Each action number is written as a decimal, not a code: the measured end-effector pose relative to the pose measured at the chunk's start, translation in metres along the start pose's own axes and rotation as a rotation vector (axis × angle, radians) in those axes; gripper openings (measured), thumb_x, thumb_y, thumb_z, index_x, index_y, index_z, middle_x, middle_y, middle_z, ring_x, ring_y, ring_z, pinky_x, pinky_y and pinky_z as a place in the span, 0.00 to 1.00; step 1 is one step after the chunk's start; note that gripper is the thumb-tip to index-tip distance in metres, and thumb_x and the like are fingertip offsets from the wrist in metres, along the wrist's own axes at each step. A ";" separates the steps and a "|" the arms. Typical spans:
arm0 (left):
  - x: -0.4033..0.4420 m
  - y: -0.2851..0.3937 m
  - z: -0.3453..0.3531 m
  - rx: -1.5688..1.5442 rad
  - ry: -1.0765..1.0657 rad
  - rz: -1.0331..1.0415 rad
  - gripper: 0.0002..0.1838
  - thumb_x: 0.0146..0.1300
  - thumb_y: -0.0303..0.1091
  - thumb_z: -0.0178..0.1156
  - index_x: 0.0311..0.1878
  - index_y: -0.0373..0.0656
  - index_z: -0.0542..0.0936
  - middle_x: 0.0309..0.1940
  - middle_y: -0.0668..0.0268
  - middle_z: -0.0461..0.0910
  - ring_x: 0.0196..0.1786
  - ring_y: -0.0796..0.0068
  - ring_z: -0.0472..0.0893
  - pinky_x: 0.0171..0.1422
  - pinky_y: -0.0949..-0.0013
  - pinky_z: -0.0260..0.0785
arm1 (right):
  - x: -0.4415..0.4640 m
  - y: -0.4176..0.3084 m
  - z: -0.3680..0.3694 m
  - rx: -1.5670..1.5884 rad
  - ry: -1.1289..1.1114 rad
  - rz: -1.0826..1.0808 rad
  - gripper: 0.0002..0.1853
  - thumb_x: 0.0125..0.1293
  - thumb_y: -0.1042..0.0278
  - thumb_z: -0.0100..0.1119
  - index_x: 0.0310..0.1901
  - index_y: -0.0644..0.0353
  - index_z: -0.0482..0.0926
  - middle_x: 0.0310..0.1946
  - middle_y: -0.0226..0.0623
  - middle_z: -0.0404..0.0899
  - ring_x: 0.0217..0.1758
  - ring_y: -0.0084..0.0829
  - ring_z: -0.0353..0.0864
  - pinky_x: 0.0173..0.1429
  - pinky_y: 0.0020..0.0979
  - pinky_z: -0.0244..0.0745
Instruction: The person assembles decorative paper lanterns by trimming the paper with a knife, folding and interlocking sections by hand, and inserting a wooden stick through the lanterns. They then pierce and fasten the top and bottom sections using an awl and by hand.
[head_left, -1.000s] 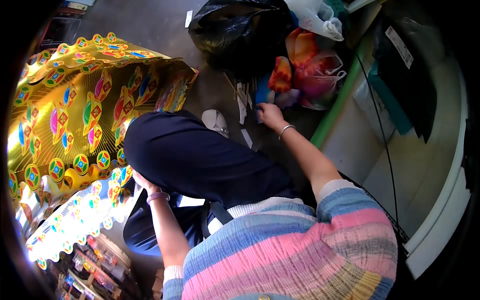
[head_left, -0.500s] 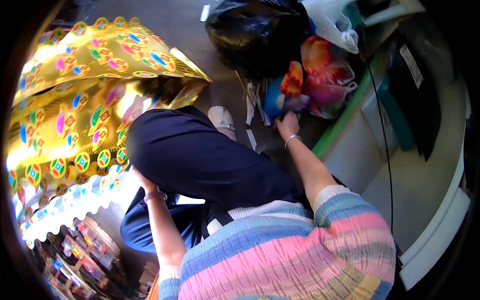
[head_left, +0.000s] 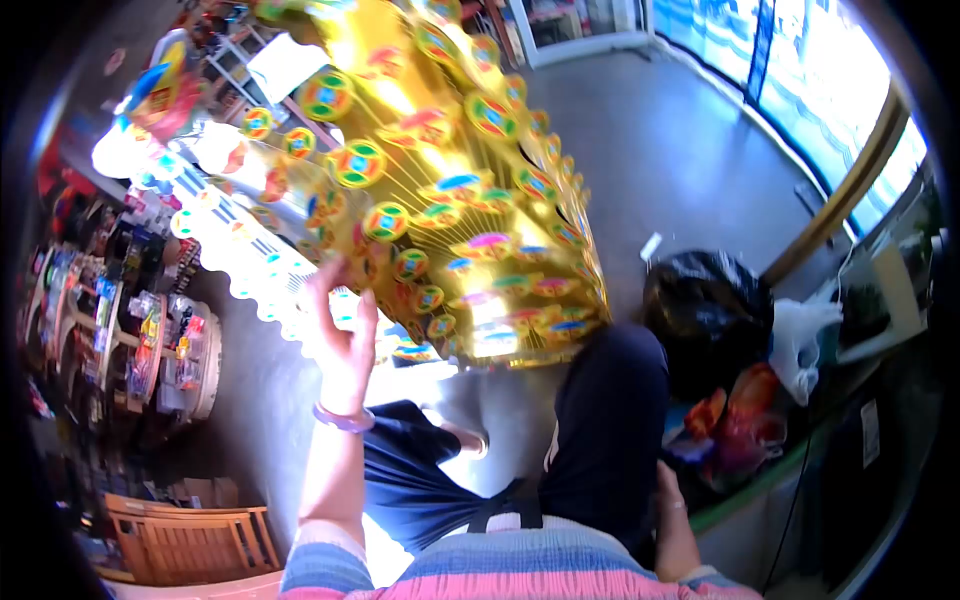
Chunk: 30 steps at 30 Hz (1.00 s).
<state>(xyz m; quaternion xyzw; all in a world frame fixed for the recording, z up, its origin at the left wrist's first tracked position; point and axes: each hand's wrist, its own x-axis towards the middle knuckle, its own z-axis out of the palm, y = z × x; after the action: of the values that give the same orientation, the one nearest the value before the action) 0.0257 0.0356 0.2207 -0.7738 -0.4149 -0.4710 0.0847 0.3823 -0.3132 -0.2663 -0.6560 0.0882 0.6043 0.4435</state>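
A gold foil piece (head_left: 475,215) printed with colourful medallions filled the upper middle of the frame, its long axis slanting from the top, left of centre, down toward the raised knee (head_left: 615,375) right of centre. The left hand (head_left: 343,345), left of centre, was the nearer of the 2 hands: the foil lay just above it and to its right, the scalloped edge close by the fingertips. A bright silvery scalloped strip (head_left: 235,228) slanted down from the upper left to the same fingers. Thumb and fingers stood somewhat apart; whether they pinched an edge, I could not tell. The right hand (head_left: 670,490) was at the lower right beside the knee, well apart from the foil, its fingers too hidden to read, below a black plastic bag (head_left: 705,315)
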 end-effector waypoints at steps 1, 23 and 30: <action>0.028 0.001 -0.004 -0.113 0.020 0.033 0.25 0.58 0.25 0.57 0.61 0.34 0.68 0.51 0.60 0.74 0.50 0.71 0.74 0.57 0.68 0.66 | -0.014 -0.010 0.002 0.159 -0.054 0.042 0.07 0.55 0.64 0.54 0.23 0.55 0.74 0.21 0.28 0.71 0.22 0.27 0.70 0.29 0.28 0.67; 0.234 0.021 0.006 -0.922 -0.318 -0.254 0.21 0.56 0.34 0.66 0.51 0.37 0.74 0.36 0.66 0.81 0.31 0.80 0.80 0.33 0.77 0.71 | -0.193 -0.297 0.295 -0.153 -0.602 -1.110 0.15 0.63 0.81 0.43 0.52 0.63 0.64 0.49 0.42 0.76 0.49 0.29 0.78 0.53 0.27 0.73; 0.179 0.024 -0.066 -0.936 -0.183 -0.374 0.24 0.53 0.28 0.64 0.54 0.34 0.73 0.44 0.64 0.79 0.45 0.74 0.78 0.51 0.71 0.69 | -0.219 -0.285 0.292 -0.161 -0.665 -1.147 0.17 0.62 0.84 0.43 0.53 0.64 0.64 0.48 0.41 0.77 0.43 0.26 0.80 0.46 0.23 0.74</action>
<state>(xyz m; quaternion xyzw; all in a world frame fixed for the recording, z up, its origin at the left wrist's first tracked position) 0.0381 0.0866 0.4061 -0.6793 -0.2967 -0.5436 -0.3936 0.3037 -0.0356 0.0961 -0.4087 -0.4616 0.4476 0.6477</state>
